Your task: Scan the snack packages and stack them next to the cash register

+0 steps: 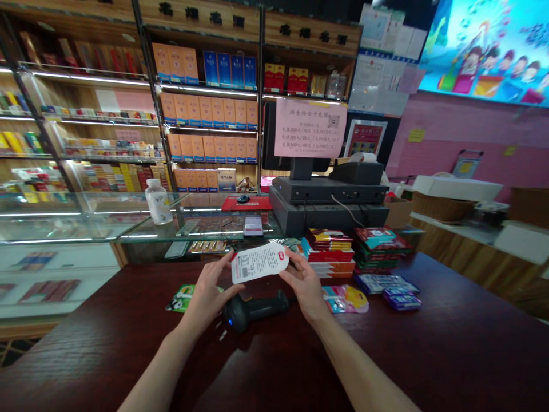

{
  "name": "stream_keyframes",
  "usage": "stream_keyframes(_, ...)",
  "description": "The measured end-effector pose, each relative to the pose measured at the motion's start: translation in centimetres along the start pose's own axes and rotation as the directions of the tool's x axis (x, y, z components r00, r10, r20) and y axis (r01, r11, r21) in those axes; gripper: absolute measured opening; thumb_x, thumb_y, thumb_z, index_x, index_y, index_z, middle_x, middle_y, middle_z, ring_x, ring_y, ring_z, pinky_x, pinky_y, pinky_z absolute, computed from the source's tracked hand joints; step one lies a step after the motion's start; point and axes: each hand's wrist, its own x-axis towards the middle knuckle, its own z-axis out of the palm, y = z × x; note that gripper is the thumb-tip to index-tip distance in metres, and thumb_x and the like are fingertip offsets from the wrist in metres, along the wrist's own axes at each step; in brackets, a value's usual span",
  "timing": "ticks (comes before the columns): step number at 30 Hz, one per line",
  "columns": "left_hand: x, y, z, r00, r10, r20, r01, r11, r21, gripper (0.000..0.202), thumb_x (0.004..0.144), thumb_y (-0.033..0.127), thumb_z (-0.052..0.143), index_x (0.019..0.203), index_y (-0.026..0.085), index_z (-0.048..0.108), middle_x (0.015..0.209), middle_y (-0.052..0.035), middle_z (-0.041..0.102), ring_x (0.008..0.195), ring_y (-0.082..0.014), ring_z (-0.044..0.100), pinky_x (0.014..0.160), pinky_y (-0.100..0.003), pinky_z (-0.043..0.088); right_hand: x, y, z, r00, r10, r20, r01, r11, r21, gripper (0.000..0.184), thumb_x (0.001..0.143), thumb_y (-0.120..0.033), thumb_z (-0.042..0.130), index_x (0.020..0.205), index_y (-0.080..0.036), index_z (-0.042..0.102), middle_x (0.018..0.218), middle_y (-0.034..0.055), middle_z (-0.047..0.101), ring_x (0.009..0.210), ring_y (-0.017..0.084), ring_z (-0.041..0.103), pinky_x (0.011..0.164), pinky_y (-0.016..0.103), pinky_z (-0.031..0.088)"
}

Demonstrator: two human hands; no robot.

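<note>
**Left hand** (209,292): partly open, fingers spread, pinching the left end of the packet.

**Right hand** (305,280): partly open, pinching the right end of the same packet.

**White packet** (258,262): printed, with barcode, held tilted between both hands above the counter.

**Scanner** (256,307): black, handheld, lying on its side on the counter below and between the hands.

**Counter** (86,349): dark red-brown wood.

**Green packet** (182,298): on the counter, partly behind the left hand.

**Pink-and-yellow pouches** (345,299): on the counter, just beyond the right hand.

**Blue packets** (387,283): on the counter, right of the pouches.

**Red-and-yellow boxes** (330,253): stacked, beyond the right hand.

**Green-and-red boxes** (380,249): stacked, just right of those.

**Glass case** (64,226): behind the counter, bearing a **phone** (253,225), a **bottle** (158,201) and a **red mat** (246,202).

**Till** (328,190): black, beside the mat.

**Shelves** (206,109): cartons, at the back.
</note>
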Motion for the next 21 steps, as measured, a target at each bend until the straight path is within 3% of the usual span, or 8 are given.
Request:
stream_keyframes(5,-0.3,-0.8,-0.5,0.997,0.070,0.028,-0.073,0.988,0.134,0.076,0.079,0.041,0.075,0.147,0.033,0.045,0.118,-0.0061,0.065,0.110,-0.0263,0.060,0.100,-0.046,0.050,-0.5,-0.6,0.7,1.000,-0.017,0.023,0.018,0.999,-0.030,0.048,0.068,-0.026,0.085,0.113,-0.027,0.068,0.138,0.0058,0.064,0.122,0.028,0.064,0.110,0.049,0.048)
stream_keyframes(10,-0.3,-0.8,-1.0,0.988,0.152,0.008,-0.149,0.957,0.250,0.082,0.080,0.043,0.075,0.152,0.033,0.037,0.146,-0.0106,0.048,0.133,-0.0310,0.047,0.112,-0.051,0.041,-0.8,-1.1,1.1,0.999,-0.020,0.042,0.022,0.999,-0.049,0.044,0.068,-0.026,0.085,0.109,-0.027,0.069,0.137,0.0059,0.064,0.123,0.029,0.063,0.108,0.048,0.049)
stream_keyframes(13,-0.1,-0.7,-1.3,0.972,0.225,0.066,-0.234,0.931,0.279,0.087,0.081,0.041,0.073,0.155,0.033,0.028,0.159,-0.0107,0.038,0.144,-0.0333,0.036,0.116,-0.055,0.035,-0.9,-1.1,1.2,0.998,-0.020,0.054,0.023,0.998,-0.053,0.043,0.068,-0.027,0.085,0.108,-0.027,0.069,0.135,0.0061,0.065,0.122,0.029,0.064,0.107,0.048,0.050)
stream_keyframes(16,0.0,-0.9,-1.5,0.960,0.247,0.131,-0.274,0.924,0.267,0.086,0.083,0.040,0.071,0.156,0.032,0.025,0.158,-0.0099,0.041,0.148,-0.0326,0.032,0.116,-0.055,0.035,-0.9,-1.1,1.1,0.998,-0.020,0.059,0.023,0.999,-0.049,0.043,0.068,-0.026,0.084,0.109,-0.027,0.069,0.136,0.0060,0.065,0.122,0.029,0.064,0.108,0.048,0.049)
stream_keyframes(21,0.1,-1.5,-1.6,0.960,0.264,0.092,-0.278,0.929,0.245,0.085,0.081,0.047,0.073,0.154,0.030,0.032,0.152,-0.0104,0.049,0.145,-0.0320,0.038,0.116,-0.053,0.035,-0.9,-1.2,1.3,0.997,-0.028,0.072,0.030,0.999,-0.028,0.049,0.070,-0.025,0.083,0.116,-0.029,0.066,0.136,0.0055,0.065,0.123,0.028,0.063,0.110,0.049,0.047)
